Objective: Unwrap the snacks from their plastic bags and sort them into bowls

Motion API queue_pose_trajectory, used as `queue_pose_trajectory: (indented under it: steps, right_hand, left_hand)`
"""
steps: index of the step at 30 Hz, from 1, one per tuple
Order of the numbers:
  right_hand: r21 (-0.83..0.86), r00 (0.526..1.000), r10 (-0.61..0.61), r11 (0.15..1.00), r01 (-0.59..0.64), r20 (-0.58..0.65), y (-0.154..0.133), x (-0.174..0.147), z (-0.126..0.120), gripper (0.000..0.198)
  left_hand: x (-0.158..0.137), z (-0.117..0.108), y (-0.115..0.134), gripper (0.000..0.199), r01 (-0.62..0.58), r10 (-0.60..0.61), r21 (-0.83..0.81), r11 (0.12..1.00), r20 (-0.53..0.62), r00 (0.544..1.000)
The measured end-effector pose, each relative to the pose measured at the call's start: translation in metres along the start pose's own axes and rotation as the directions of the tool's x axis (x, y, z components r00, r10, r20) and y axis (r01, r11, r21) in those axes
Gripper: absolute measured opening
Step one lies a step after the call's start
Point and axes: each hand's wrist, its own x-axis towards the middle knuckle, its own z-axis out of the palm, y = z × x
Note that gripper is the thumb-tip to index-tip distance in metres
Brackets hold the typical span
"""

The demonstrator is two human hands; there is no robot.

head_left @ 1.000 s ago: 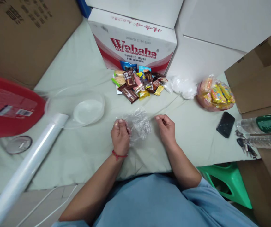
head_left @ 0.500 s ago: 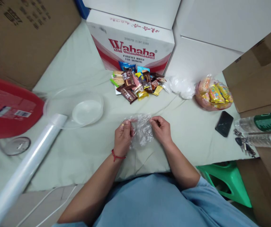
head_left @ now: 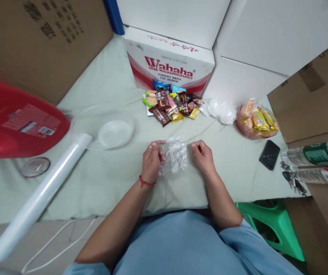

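Note:
My left hand, with a red string on its wrist, pinches the left side of a crumpled clear plastic bag. The bag hangs low over the cloth-covered table. My right hand is to the right of the bag, a small gap between them; its fingers are curled together and I see nothing in them. Farther back lies a pile of wrapped snacks. Beside the pile is a bunched white plastic bag, then a pinkish bowl of yellow-wrapped snacks.
At the back stands a Wahaha water carton. To the left are a clear plastic container, a roll of plastic film, a round lid and a red jug. A phone, keys and bottles lie right.
My right hand has let go of the clear plastic bag and moved a little to the right. The left hand keeps its hold. The whole view has shifted slightly.

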Motion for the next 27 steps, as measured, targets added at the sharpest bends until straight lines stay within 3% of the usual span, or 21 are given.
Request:
queue_pose_trajectory:
  steps: [5,8,14,17,21,27]
  right_hand:
    - [0.170,0.991,0.128,0.976,-0.134,0.048,-0.013,-0.005,-0.012,0.038]
    - [0.144,0.989,0.123,0.981,-0.134,0.078,-0.020,-0.009,-0.011,0.040]
    - [-0.018,0.996,-0.073,0.997,0.073,-0.048,-0.020,0.003,0.000,0.033]
    - [-0.041,0.992,-0.120,0.992,0.119,-0.027,-0.022,0.017,0.007,0.037]
    - [-0.036,0.980,-0.196,0.980,0.197,0.028,-0.030,0.027,0.012,0.027]
    - [-0.004,0.954,-0.301,0.954,0.301,0.009,-0.038,0.027,0.005,0.019]
  left_hand:
    - [0.004,-0.005,0.004,0.066,0.126,-0.119,-0.108,0.986,0.062,0.991]
    - [0.004,-0.005,0.005,0.070,0.143,-0.132,-0.123,0.982,0.097,0.987]
    - [0.003,-0.004,0.004,0.071,0.156,-0.141,-0.122,0.980,0.118,0.983]
    - [0.003,-0.004,0.003,0.074,0.151,-0.133,-0.135,0.979,0.139,0.981]
    - [0.004,-0.004,0.002,0.077,0.157,-0.131,-0.142,0.977,0.172,0.976]
    - [0.006,-0.005,0.002,0.075,0.204,-0.186,-0.140,0.969,0.137,0.973]
